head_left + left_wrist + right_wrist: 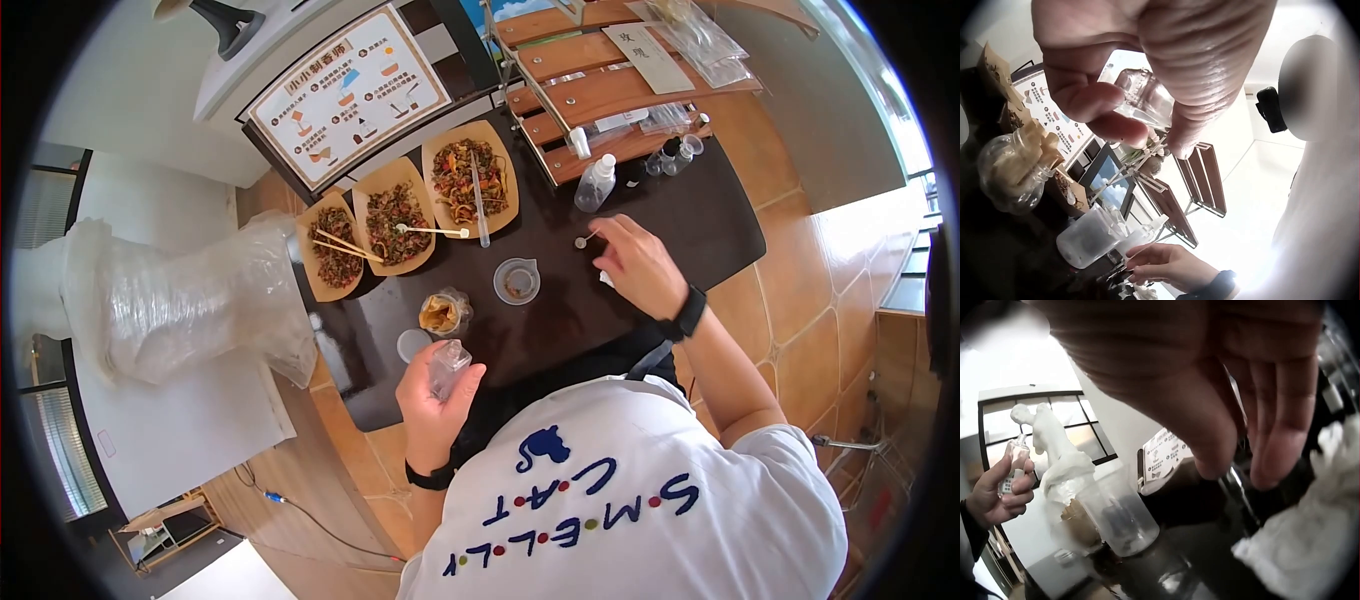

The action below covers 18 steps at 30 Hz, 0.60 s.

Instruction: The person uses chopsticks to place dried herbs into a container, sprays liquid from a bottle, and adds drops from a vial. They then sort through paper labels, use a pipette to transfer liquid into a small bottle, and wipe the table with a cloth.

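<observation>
My left hand [432, 395] grips a small clear glass bottle [450, 368] with its neck up; a white label shows on the bottle in the right wrist view. Over the right part of the dark table, my right hand [640, 268] pinches a thin, shiny rod [1239, 484]. A small round end [580, 243] shows by its fingertips in the head view. Between the hands stands a clear plastic measuring cup [517, 282] with a little brownish matter at its bottom. A clear jar [458, 312] stuffed with brown paper is just beyond the left hand, beside a whitish round lid [413, 346].
Three paper trays of dried plant mix, including one tray [420, 240], line the far side near an instruction board [345, 95]. A spray bottle [596, 184] and small vials [675, 156] stand before a wooden rack [570, 60]. White crumpled tissue [1310, 537] lies beside the right hand.
</observation>
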Available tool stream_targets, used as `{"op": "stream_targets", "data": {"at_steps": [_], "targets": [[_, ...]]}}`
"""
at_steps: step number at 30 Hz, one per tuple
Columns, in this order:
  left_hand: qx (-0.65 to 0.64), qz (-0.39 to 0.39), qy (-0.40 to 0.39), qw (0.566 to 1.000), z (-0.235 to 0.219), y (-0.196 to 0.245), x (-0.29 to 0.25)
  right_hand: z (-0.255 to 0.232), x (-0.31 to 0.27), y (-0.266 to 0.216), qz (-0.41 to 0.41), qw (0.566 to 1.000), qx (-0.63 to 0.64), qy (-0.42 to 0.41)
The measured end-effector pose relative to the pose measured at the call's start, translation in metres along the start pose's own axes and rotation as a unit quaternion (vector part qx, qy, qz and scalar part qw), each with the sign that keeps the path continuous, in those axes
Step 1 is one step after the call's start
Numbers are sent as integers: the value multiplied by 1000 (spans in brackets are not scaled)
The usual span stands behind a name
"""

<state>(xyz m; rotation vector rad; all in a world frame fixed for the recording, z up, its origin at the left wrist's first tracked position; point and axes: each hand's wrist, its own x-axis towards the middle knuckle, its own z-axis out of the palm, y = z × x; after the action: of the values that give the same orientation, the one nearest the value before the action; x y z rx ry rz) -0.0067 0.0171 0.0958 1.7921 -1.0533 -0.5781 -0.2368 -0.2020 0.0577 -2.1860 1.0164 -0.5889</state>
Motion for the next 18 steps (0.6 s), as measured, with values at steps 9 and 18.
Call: {"op": "stream_targets", "data": {"at_steps": [9, 18], "targets": [[-35, 20, 27, 999, -6, -8, 1, -20, 14, -91, -125, 990, -31, -63], [-47, -22, 44, 998, -29, -16, -24, 57, 85, -76, -174, 957, -191, -135]]}}
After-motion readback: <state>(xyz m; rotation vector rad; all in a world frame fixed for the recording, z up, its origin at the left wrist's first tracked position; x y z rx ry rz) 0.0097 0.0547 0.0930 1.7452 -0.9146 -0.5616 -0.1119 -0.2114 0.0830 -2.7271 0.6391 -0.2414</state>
